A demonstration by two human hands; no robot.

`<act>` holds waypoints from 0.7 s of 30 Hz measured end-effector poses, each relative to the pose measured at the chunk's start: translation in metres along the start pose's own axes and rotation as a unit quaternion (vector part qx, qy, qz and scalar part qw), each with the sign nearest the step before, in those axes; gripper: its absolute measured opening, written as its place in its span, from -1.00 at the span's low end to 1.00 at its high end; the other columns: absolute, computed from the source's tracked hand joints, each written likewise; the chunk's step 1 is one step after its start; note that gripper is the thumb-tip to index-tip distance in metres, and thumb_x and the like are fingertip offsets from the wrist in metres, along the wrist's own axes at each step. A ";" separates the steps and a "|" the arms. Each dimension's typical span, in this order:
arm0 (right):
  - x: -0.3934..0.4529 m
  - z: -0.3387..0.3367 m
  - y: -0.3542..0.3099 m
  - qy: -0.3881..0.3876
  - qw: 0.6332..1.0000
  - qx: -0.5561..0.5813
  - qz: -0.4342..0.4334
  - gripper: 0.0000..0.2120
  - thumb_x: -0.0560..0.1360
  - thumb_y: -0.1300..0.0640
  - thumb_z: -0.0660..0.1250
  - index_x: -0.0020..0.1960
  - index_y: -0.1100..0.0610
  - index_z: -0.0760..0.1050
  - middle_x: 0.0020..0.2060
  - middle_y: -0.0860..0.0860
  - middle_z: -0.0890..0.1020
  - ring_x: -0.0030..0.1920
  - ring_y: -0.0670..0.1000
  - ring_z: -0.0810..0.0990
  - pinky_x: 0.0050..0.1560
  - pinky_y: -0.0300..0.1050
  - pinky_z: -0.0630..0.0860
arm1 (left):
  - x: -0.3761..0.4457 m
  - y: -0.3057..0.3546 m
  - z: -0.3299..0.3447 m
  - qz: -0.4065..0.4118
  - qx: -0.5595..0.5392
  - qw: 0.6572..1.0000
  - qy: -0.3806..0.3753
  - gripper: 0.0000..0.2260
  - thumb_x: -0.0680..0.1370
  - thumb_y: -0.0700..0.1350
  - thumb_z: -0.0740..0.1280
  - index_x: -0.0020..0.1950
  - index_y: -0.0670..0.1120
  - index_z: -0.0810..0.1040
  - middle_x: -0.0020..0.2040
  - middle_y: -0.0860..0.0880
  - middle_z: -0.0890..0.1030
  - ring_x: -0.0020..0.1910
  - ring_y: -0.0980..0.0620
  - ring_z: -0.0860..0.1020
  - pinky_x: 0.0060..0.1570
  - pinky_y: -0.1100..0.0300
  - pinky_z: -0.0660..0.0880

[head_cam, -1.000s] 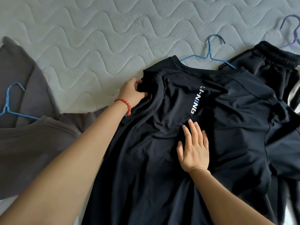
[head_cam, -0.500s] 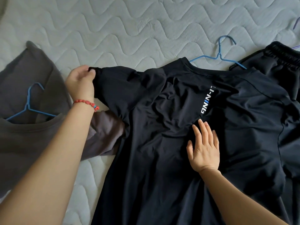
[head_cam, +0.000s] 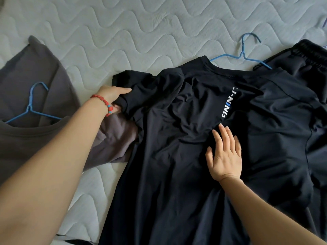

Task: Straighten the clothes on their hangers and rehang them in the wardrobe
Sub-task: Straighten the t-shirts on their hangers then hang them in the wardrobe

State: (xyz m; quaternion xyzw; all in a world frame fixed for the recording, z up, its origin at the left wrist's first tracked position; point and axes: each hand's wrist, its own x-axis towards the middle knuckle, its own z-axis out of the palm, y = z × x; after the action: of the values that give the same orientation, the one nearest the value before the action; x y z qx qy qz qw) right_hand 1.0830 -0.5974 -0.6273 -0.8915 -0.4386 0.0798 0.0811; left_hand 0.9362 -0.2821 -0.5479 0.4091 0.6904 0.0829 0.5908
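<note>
A black T-shirt (head_cam: 177,156) with white lettering lies spread on the mattress, its blue hanger (head_cam: 243,53) poking out of the collar. My left hand (head_cam: 113,95), with a red bead bracelet at the wrist, grips the shirt's left sleeve near its hem; the fingers are partly hidden in the cloth. Flat on the shirt's chest, just below the lettering, rests my right hand (head_cam: 225,152) with its fingers straight.
A grey shirt (head_cam: 35,142) on a second blue hanger (head_cam: 31,105) lies at the left, partly under the black sleeve. Black trousers (head_cam: 307,57) lie at the top right. A quilted light mattress (head_cam: 141,32) carries everything.
My left hand drew the sleeve out to the left, then shifted back to the right and lower along it. My right hand stayed flat on the chest.
</note>
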 end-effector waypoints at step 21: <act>-0.184 -0.064 0.017 0.045 0.966 0.079 0.241 -0.57 0.39 0.11 0.12 0.23 0.17 0.42 0.35 0.20 0.41 0.40 0.14 0.24 0.36 0.05 0.13 | -0.164 -0.212 -0.015 0.116 0.236 0.957 0.120 -0.63 0.44 -0.14 0.39 0.19 -0.26 0.48 0.15 -0.29 0.52 0.18 -0.28 0.46 0.21 -0.11 0.42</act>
State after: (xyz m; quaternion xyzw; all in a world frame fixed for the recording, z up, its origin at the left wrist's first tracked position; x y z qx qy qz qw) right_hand 0.9988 -0.7592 -0.5553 -0.9642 -0.1993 0.0910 0.1497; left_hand 0.8189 -0.5233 -0.5480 0.6010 0.7040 0.0340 0.3769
